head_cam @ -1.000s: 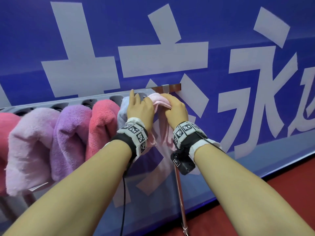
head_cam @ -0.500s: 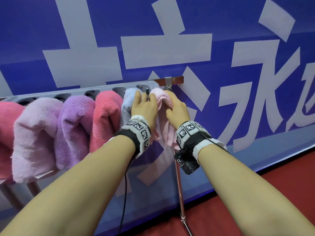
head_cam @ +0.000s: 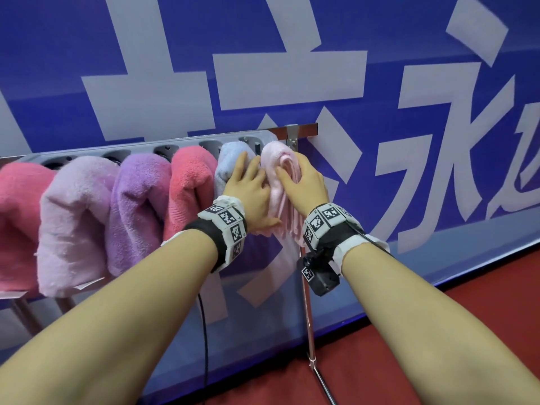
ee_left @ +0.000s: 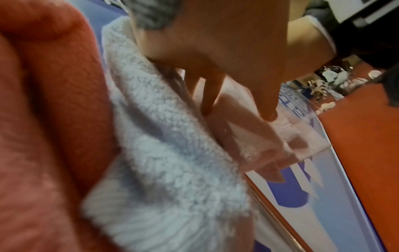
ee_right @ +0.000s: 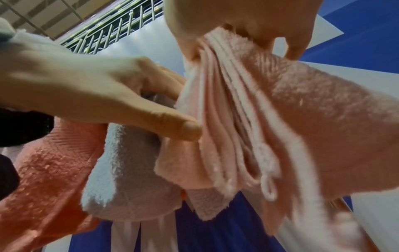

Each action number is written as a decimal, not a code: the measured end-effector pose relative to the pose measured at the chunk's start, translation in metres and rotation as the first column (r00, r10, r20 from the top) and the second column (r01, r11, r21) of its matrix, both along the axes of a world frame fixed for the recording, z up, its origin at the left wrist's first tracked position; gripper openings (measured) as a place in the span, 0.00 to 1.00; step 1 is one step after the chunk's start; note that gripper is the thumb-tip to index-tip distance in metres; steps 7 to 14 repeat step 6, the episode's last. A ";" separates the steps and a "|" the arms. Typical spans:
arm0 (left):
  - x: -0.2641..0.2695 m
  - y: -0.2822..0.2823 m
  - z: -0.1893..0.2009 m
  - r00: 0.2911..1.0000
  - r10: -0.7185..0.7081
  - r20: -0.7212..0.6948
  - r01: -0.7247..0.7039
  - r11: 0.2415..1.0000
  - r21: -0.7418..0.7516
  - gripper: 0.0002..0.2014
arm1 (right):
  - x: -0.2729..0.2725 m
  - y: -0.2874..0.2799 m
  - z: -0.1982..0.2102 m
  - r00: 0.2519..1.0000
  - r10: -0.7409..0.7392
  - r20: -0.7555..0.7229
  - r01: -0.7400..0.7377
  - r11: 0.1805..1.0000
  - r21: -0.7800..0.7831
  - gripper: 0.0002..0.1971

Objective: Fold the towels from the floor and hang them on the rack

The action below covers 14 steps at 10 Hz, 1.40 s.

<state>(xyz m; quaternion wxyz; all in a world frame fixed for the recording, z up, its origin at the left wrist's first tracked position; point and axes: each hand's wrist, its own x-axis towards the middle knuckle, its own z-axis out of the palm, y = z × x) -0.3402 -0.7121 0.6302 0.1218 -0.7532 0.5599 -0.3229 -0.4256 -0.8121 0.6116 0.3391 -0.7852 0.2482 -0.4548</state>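
A folded pale pink towel [head_cam: 273,159] hangs at the right end of the grey rack [head_cam: 187,141], beside a light blue towel [head_cam: 230,159]. My right hand [head_cam: 304,182] grips the pink towel's top fold; in the right wrist view the thumb and fingers [ee_right: 237,17] pinch the bunched layers of the pink towel [ee_right: 280,119]. My left hand [head_cam: 248,185] lies flat with straight fingers between the blue and pink towels, its thumb [ee_right: 183,129] touching the pink one. The left wrist view shows the fingers [ee_left: 215,76] pointing down along the blue towel [ee_left: 162,153].
Left of the blue towel hang a coral towel [head_cam: 190,182], a purple one [head_cam: 137,206], a lilac-pink one [head_cam: 73,223] and a pink one [head_cam: 17,223]. A blue banner wall [head_cam: 380,83] stands right behind. The rack's metal leg [head_cam: 306,302] drops to red floor [head_cam: 438,331].
Both hands have slid from the rack's top down onto the front of the towels. The pink towel's top fold now shows above my right hand, and my left fingers lie on the blue towel.
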 end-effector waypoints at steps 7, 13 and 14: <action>-0.019 0.062 0.002 0.997 -0.074 -0.012 0.074 0.997 -0.014 0.14 | -0.012 0.061 -0.009 0.967 -0.246 -0.072 0.242 0.968 -0.064 0.11; -0.019 0.062 0.002 0.997 -0.074 -0.012 0.074 0.997 -0.014 0.14 | -0.012 0.061 -0.009 0.967 -0.246 -0.072 0.242 0.968 -0.064 0.11; -0.019 0.062 0.002 0.997 -0.074 -0.012 0.074 0.997 -0.014 0.14 | -0.012 0.061 -0.009 0.967 -0.246 -0.072 0.242 0.968 -0.064 0.11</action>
